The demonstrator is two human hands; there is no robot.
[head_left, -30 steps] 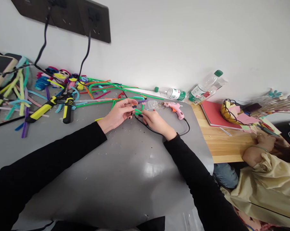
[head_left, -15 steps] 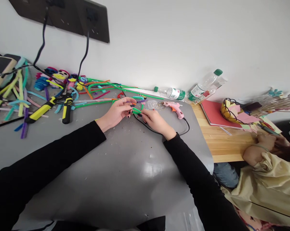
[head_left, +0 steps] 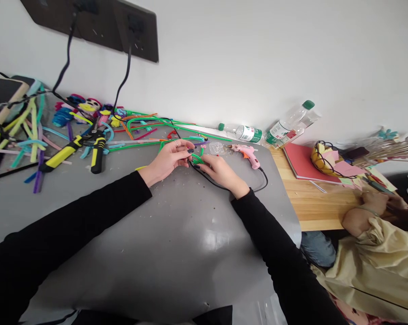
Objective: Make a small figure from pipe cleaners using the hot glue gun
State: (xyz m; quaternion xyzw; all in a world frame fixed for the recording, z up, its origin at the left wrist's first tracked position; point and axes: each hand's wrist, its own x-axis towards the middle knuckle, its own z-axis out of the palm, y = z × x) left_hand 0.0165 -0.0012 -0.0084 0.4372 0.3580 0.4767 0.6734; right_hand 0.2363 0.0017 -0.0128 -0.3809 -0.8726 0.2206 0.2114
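A bent green pipe cleaner (head_left: 197,159) is up left of the pink glue gun (head_left: 247,153), pinched by the right hand (head_left: 220,170); the left hand's (head_left: 172,160) fingertips bunch beside it, their grip unclear. Behind the gun lies a bottle (head_left: 246,132); well left of it, pliers (head_left: 97,155) rest on the worktop (head_left: 177,243).

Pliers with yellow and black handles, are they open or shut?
Open: the pliers lie with their yellow and black handles spread apart. Their tips are too small to make out.
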